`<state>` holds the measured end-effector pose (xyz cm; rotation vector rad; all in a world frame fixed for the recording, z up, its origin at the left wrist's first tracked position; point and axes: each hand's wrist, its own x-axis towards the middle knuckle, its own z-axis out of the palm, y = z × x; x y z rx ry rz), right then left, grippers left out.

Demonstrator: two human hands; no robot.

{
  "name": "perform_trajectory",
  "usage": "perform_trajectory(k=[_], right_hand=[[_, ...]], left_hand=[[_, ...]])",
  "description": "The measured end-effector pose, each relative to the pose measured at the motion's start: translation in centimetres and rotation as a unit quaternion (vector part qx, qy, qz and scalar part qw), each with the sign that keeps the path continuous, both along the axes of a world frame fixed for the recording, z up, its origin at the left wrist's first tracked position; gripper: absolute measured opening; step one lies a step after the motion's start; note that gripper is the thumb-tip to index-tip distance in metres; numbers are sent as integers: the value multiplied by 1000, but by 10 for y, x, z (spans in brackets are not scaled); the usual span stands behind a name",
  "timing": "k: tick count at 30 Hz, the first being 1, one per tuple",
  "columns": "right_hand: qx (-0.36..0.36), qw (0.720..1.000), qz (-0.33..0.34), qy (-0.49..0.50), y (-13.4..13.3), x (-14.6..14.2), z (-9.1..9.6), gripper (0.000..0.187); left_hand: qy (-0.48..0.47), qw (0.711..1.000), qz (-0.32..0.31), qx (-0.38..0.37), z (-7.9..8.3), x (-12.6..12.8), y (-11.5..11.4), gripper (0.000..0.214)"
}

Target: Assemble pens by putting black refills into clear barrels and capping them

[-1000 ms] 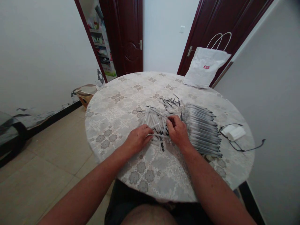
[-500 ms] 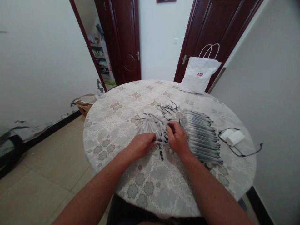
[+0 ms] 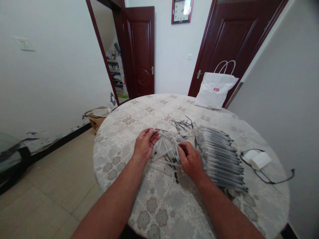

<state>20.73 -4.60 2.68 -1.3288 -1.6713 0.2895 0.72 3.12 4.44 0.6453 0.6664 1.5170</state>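
A loose heap of white pen barrels (image 3: 166, 149) lies in the middle of the round table (image 3: 159, 212). My left hand (image 3: 145, 143) rests at the heap's left edge, fingers stretched out and together against the barrels. My right hand (image 3: 190, 162) is curled at the heap's right side, fingertips pinched on something I cannot make out among the barrels. Thin black refills (image 3: 183, 125) lie scattered just beyond the heap. To the right, a neat row of assembled grey pens (image 3: 220, 156) lies side by side.
A white paper bag (image 3: 215, 90) leans against the wall at the table's far edge. Black-framed glasses (image 3: 271, 174) with a white folded tissue (image 3: 258, 159) lie at the right. A small stool (image 3: 97, 116) stands on the tiled floor at left. Two dark red doors stand behind.
My left hand has opened and slid up to the heap's left edge. My right hand stayed curled at the heap. The camera has tilted upward, showing a wall clock.
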Motion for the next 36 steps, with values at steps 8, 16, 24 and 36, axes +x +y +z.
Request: perform_trajectory(k=[8,16,24,36], right_hand=[[-3,1000,5,-23,1,-2,-4,19],[33,995,14,-98,6,-1,-6,20],[58,984,25,-168,2,-5,1,22],[-222,940,94,243,5,-15,8,17]], left_hand=[[40,999,-23,-1,-9,-3,-2,31],[87,995,-48,-10,-12,0,-2,31],[120,991,-53,-10,-10,-2,-2,32],[130,990,-50,-6,-8,1,-4,34]])
